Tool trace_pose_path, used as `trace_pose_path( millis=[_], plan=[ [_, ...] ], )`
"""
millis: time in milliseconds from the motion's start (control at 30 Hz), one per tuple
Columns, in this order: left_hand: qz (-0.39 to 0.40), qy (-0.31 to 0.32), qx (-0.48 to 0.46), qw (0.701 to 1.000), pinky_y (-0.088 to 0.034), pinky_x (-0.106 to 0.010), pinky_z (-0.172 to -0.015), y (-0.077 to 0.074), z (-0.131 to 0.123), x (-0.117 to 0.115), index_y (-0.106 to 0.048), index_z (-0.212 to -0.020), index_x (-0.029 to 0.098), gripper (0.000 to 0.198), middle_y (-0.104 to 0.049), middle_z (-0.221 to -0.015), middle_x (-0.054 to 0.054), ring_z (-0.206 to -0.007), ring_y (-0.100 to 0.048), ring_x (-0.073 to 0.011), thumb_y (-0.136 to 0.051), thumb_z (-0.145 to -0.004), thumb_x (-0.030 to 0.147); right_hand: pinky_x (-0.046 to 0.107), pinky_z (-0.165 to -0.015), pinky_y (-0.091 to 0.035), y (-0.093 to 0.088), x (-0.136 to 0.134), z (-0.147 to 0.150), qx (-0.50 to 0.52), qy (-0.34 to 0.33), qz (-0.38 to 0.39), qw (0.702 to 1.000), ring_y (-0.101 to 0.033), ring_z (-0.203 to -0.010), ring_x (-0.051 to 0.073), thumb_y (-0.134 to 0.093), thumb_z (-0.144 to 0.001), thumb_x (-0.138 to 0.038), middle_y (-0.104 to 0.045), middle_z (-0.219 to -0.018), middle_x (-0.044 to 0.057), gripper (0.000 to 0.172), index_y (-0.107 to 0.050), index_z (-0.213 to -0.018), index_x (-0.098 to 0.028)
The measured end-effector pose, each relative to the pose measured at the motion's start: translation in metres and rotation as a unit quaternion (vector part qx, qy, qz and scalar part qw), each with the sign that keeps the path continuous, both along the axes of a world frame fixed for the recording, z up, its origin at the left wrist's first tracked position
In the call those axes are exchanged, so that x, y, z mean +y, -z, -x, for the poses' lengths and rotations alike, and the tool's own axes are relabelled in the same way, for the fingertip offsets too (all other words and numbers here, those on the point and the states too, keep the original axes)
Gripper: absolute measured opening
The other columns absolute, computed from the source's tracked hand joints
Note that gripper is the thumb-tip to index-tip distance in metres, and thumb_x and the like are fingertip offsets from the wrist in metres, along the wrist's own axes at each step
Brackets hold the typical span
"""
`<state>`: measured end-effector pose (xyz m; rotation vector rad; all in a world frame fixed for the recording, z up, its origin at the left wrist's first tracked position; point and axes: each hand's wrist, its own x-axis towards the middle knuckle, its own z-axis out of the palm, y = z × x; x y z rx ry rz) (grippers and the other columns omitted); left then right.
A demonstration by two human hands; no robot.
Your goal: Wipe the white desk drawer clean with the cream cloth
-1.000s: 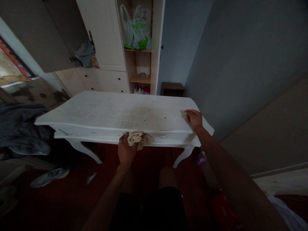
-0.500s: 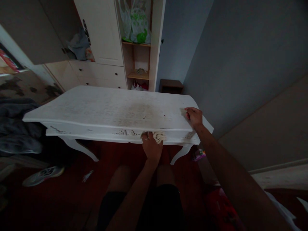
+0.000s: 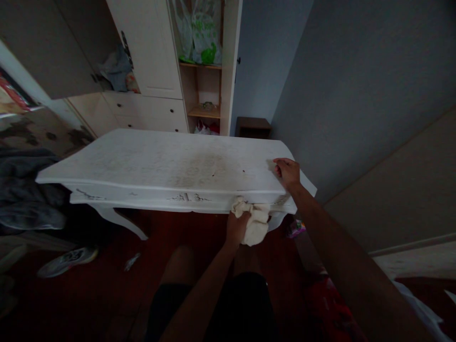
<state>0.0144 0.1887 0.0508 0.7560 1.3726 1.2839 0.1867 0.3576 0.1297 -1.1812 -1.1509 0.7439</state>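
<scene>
A crumpled cream cloth (image 3: 257, 227) is in my left hand (image 3: 238, 228), whose fingers are closed around it. The hand is at the front edge of a white table (image 3: 149, 152), right of the carved ornament in the middle of its front panel. Part of the cloth hangs below that edge. My right hand (image 3: 288, 172) rests on the right end of the tabletop with its fingers curled in, and nothing shows in them. Grey-brown smudges (image 3: 203, 166) darken the middle of the top, with a couple of small dark specks nearby.
Behind the table stands a white wardrobe (image 3: 160, 57) with open shelves holding plastic bags (image 3: 204, 33). A small brown cabinet (image 3: 253, 126) is by the grey wall. Dark clothing (image 3: 28, 190) lies at left, above a shoe (image 3: 67, 262) on the red floor. A pink package (image 3: 295, 229) is by the right leg.
My left hand has moved right along the table's front edge with the cloth, which now hangs more loosely and spread out. My right hand has stayed in place.
</scene>
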Motion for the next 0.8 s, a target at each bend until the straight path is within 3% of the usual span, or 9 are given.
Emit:
trace_pose_path(
  millis=[100,267,433,633,800],
  plan=[
    [0.009,0.021,-0.151,0.988,-0.056,-0.031,-0.072,0.014,-0.027,-0.006,-0.068,-0.090,0.020,0.024,-0.074,-0.085,-0.004,-0.082,-0.071,-0.0225,-0.068,-0.068,0.030,0.019,-0.036,-0.031,0.001,0.001,0.000,0.002,0.002,-0.002,1.000,-0.042,-0.038,0.006,-0.066,-0.069,-0.033,-0.055,-0.047,-0.004,0.019,-0.071,-0.073,-0.015],
    [-0.004,0.033,-0.125,0.992,-0.055,-0.030,-0.073,0.019,-0.058,0.003,-0.072,-0.087,0.020,0.024,-0.075,-0.085,-0.005,-0.079,-0.071,-0.0213,-0.073,-0.065,0.030,0.019,-0.036,-0.030,0.002,0.002,0.000,0.025,0.006,-0.011,1.000,-0.041,-0.038,0.006,-0.065,-0.071,-0.033,-0.054,-0.046,-0.005,0.018,-0.070,-0.073,-0.015],
    [-0.036,0.026,-0.107,0.993,-0.055,-0.033,-0.085,0.010,-0.059,0.030,-0.073,-0.093,0.021,0.030,-0.076,-0.098,-0.008,-0.094,-0.071,-0.0233,-0.072,-0.073,0.043,0.019,-0.036,-0.030,0.002,0.003,0.000,0.033,0.004,-0.011,0.999,-0.041,-0.038,0.006,-0.065,-0.071,-0.032,-0.054,-0.046,-0.005,0.017,-0.070,-0.073,-0.016],
    [0.098,-0.128,-0.159,0.974,-0.057,-0.029,-0.073,0.026,-0.053,0.030,-0.072,-0.094,0.016,0.034,-0.076,-0.099,-0.010,-0.091,-0.073,-0.0225,-0.066,-0.080,0.047,0.019,-0.038,-0.031,0.002,0.004,-0.001,0.043,0.003,-0.006,0.999,-0.042,-0.039,0.006,-0.064,-0.071,-0.031,-0.054,-0.047,-0.005,0.016,-0.070,-0.074,-0.016],
    [0.168,-0.140,-0.236,0.947,-0.058,-0.029,-0.070,0.037,-0.048,0.025,-0.071,-0.093,0.014,0.038,-0.075,-0.091,-0.010,-0.082,-0.074,-0.0218,-0.066,-0.080,0.049,0.018,-0.037,-0.029,0.002,0.004,-0.001,0.052,-0.001,-0.013,0.999,-0.041,-0.039,0.005,-0.064,-0.071,-0.028,-0.054,-0.046,-0.006,0.014,-0.071,-0.073,-0.015]
  ],
)
